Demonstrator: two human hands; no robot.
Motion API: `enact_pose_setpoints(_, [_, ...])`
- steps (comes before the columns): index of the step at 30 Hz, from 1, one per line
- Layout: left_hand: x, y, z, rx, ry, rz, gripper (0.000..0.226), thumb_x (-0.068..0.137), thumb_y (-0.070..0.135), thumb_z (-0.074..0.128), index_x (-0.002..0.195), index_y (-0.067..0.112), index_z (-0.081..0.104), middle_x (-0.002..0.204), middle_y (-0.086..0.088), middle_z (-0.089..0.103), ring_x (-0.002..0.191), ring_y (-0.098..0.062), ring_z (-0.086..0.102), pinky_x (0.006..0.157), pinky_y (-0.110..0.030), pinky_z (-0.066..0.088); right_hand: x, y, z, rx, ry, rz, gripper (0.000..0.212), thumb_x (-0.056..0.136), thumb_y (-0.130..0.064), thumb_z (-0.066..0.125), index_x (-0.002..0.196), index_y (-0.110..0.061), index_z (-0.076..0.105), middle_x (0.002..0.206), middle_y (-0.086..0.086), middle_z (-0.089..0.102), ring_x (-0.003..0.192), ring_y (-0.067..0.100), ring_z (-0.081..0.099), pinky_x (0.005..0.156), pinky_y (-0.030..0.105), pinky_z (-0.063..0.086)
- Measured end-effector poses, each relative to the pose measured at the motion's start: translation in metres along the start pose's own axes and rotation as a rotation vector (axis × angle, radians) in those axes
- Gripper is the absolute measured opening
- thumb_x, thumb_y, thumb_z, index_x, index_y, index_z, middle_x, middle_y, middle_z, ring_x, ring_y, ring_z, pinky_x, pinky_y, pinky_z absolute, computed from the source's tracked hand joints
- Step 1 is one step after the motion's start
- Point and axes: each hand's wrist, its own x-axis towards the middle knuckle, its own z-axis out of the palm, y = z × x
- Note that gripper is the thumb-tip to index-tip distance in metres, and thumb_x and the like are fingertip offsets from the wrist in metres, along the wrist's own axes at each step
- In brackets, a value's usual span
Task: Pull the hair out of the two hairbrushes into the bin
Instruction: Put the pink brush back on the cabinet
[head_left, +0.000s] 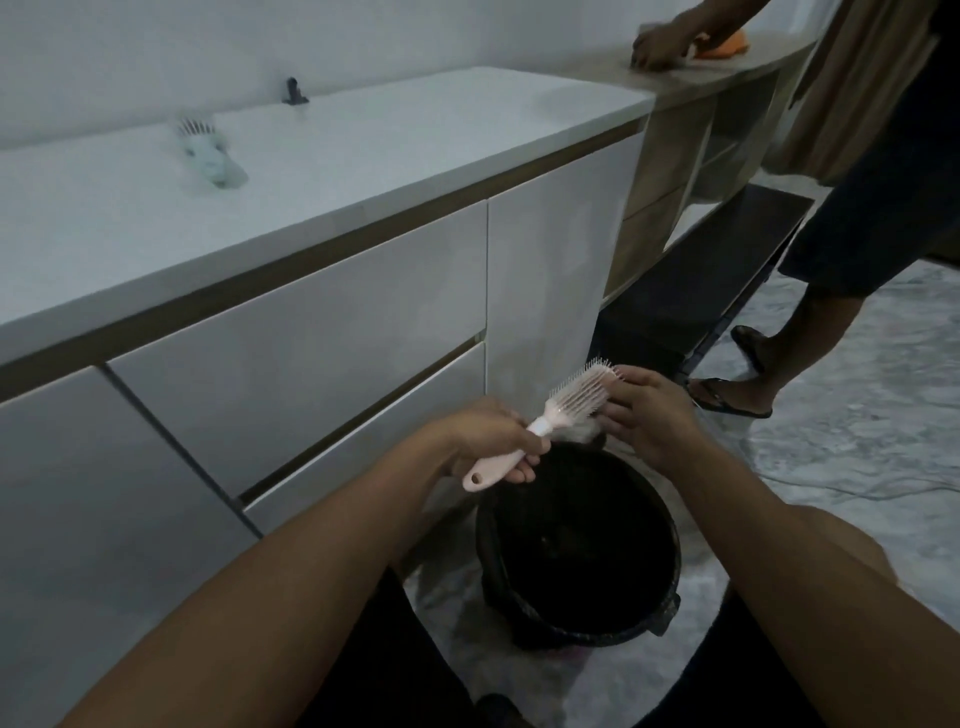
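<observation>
1. Head view: I see the pink brush (550, 415) held over the bin (576, 545), tilted, with its bristle end up and to the right and its handle end down and to the left.
2. My left hand (498, 441) is closed around the brush handle, and the handle end sticks out below the fingers.
3. My right hand (649, 415) is at the bristle end, with the fingers (621, 410) bent against the bristles. I cannot tell if they pinch any hair, because this part is blurred.
4. The bin is black with a dark liner and stands on the pale floor (857, 441), just below both hands and close to the white cabinet (311, 338).
5. The second brush (208, 150), pale green, lies on the white counter (363, 156), well apart from the bin. A small dark clip (294, 92) stands near the wall behind it.
6. At the far right another person stands in sandals, with one hand (660, 47) on the counter beside an orange cloth (722, 44).
</observation>
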Motion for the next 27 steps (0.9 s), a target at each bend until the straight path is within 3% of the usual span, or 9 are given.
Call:
enact_pose_setpoints(5, [-0.032,0.050,-0.016,0.231,0.233,0.224,0.014,0.083,-0.005,0.066,0.094,0.002,0.059,0.070,-0.017,0.063,0.045,-0.017,0.062,0.046,-0.028,0.053,-0.001,-0.055,0.032,0.030,-0.008,-0.179,0.029,0.087,-0.014,0.069,0.112,-0.007,0.056,0.100,0.015,0.072,0.079,0.019,0.074,0.074,0.036,0.058])
enact_pose_setpoints(8, [-0.050,0.081,-0.033,0.397,0.451,0.372,0.022,0.079,0.002,0.071,0.097,0.009,0.061,0.080,-0.015,0.066,0.056,-0.025,0.066,0.054,-0.036,0.057,-0.008,-0.099,0.058,0.013,-0.044,-0.297,0.026,0.087,-0.016,0.070,0.109,-0.009,0.057,0.095,0.009,0.072,0.074,0.012,0.075,0.071,0.030,0.059])
enact_pose_setpoints(12, [-0.083,0.120,-0.059,0.504,0.719,0.552,0.022,0.073,0.011,0.072,0.093,0.015,0.063,0.082,-0.003,0.064,0.072,-0.029,0.069,0.066,-0.046,0.061,-0.021,-0.152,0.099,-0.042,-0.077,-0.450,0.023,0.088,-0.017,0.069,0.108,-0.009,0.061,0.100,0.011,0.073,0.084,0.017,0.075,0.070,0.028,0.060])
enact_pose_setpoints(15, [-0.107,0.140,-0.082,0.506,0.828,0.601,0.022,0.074,0.014,0.071,0.094,0.014,0.063,0.083,0.000,0.061,0.076,-0.026,0.067,0.068,-0.046,0.060,-0.023,-0.182,0.140,-0.076,-0.084,-0.589,0.026,0.088,-0.015,0.068,0.112,-0.006,0.062,0.113,0.015,0.067,0.084,0.020,0.072,0.067,0.030,0.061])
enact_pose_setpoints(17, [-0.122,0.147,-0.098,0.516,0.922,0.632,0.019,0.073,0.016,0.070,0.091,0.015,0.063,0.088,-0.002,0.064,0.079,-0.024,0.064,0.068,-0.040,0.056,-0.023,-0.194,0.167,-0.162,-0.133,-0.680,0.040,0.084,-0.015,0.071,0.122,-0.006,0.060,0.127,0.008,0.059,0.082,0.016,0.071,0.070,0.035,0.063])
enact_pose_setpoints(19, [-0.136,0.149,-0.115,0.538,1.015,0.638,0.017,0.073,0.017,0.068,0.089,0.016,0.062,0.089,-0.001,0.064,0.081,-0.020,0.059,0.066,-0.031,0.046,-0.026,-0.204,0.194,-0.294,-0.201,-0.754,0.055,0.079,-0.018,0.071,0.132,-0.011,0.056,0.136,0.000,0.053,0.089,0.014,0.069,0.072,0.036,0.063])
enact_pose_setpoints(21, [-0.148,0.149,-0.132,0.526,1.082,0.627,0.016,0.074,0.017,0.068,0.088,0.016,0.060,0.086,0.000,0.063,0.081,-0.020,0.058,0.067,-0.032,0.045,-0.029,-0.210,0.222,-0.420,-0.273,-0.820,0.063,0.078,-0.025,0.069,0.138,-0.021,0.051,0.142,-0.005,0.049,0.102,0.017,0.066,0.076,0.036,0.062])
enact_pose_setpoints(24, [-0.164,0.144,-0.157,0.497,1.155,0.581,0.017,0.076,0.019,0.066,0.091,0.015,0.060,0.083,0.003,0.060,0.076,-0.017,0.056,0.066,-0.031,0.045,-0.033,-0.211,0.263,-0.524,-0.339,-0.898,0.065,0.076,-0.034,0.069,0.138,-0.035,0.047,0.144,-0.008,0.048,0.119,0.022,0.058,0.097,0.047,0.053])
enact_pose_setpoints(27, [-0.178,0.135,-0.182,0.452,1.243,0.544,0.015,0.078,0.017,0.063,0.092,0.014,0.057,0.079,0.006,0.055,0.067,-0.008,0.050,0.056,-0.024,0.038,-0.039,-0.209,0.306,-0.504,-0.337,-0.929,0.053,0.074,-0.039,0.075,0.123,-0.030,0.059,0.132,-0.007,0.056,0.112,0.021,0.062,0.095,0.047,0.053])
